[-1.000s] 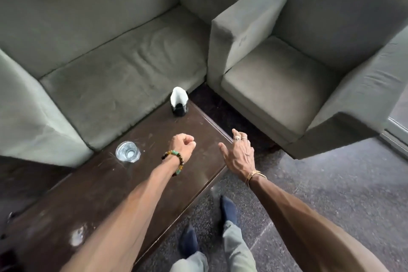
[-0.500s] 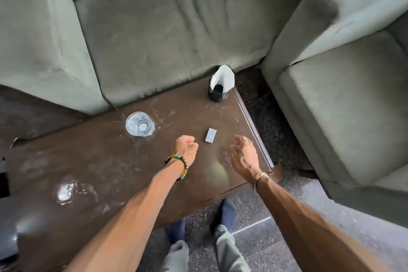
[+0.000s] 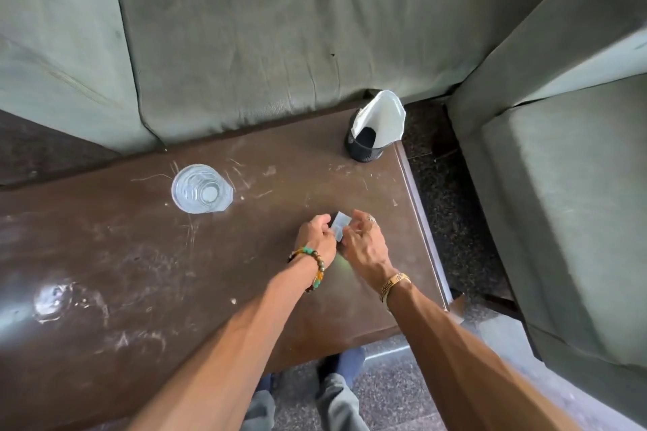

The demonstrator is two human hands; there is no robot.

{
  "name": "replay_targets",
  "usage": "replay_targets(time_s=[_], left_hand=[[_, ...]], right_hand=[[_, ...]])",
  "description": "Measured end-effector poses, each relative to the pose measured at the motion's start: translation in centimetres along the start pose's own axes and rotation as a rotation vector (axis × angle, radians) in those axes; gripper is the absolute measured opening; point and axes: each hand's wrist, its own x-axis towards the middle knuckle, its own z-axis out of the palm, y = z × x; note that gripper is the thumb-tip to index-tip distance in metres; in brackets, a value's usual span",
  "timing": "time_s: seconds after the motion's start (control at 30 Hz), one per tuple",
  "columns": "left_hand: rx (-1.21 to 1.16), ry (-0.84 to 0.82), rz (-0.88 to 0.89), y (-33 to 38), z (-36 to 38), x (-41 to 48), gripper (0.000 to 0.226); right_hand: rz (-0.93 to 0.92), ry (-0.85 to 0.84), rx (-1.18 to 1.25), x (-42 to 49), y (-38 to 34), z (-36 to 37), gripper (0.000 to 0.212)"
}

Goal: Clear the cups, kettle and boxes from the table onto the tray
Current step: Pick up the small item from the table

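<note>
A small pale rectangular packet [image 3: 340, 226] sits on the dark brown table [image 3: 140, 255], right of centre. My left hand [image 3: 315, 234] and my right hand [image 3: 364, 241] meet at it, fingers curled, pinching it from either side. A clear glass [image 3: 201, 193] stands upright on the table to the left, apart from both hands. At the table's far right corner stands a black holder with white napkins [image 3: 376, 129]. No tray, kettle or boxes are in view.
A grey-green sofa [image 3: 245, 28] runs along the table's far edge and an armchair [image 3: 560, 185] stands at the right. The table's right edge [image 3: 423, 231] is near my right hand. My feet [image 3: 336, 367] are on the speckled floor below the near edge.
The view has tilted down and closer to the table. Both hands have come together at the small packet, which lay untouched between them half a second ago.
</note>
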Motion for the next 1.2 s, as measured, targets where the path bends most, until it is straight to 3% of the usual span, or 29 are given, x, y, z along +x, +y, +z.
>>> replay_targets(time_s=[0.17,0.37,0.7,0.87,1.0,1.2], left_hand=[[-0.112,-0.001,-0.012,-1.0,0.2,0.7,0.033],[-0.316,-0.011,-0.111,-2.0,-1.7,-3.0,0.033],[-0.739,0.037,-0.053,1.2,-16.7,-19.1,0.028],[-0.898,0.146,0.013,-0.2,-25.8,-27.4,0.028],[-0.971,0.247,0.052,-5.4,-32.1,-32.3,0.033],[-1.105,0.293,-0.041,-18.9,-36.0,-36.4,0.033]], right_hand=[[0.13,0.027,0.168,1.0,0.2,1.3,0.047],[0.123,0.04,0.259,-4.5,-1.9,1.2,0.038],[-0.15,-0.052,0.163,-16.1,-15.5,-0.4,0.032],[-0.364,-0.101,0.029,-22.4,-24.3,2.8,0.027],[-0.487,-0.145,-0.029,-27.4,-29.1,8.8,0.03],[-0.582,-0.283,-0.163,-34.6,-28.9,20.4,0.029]])
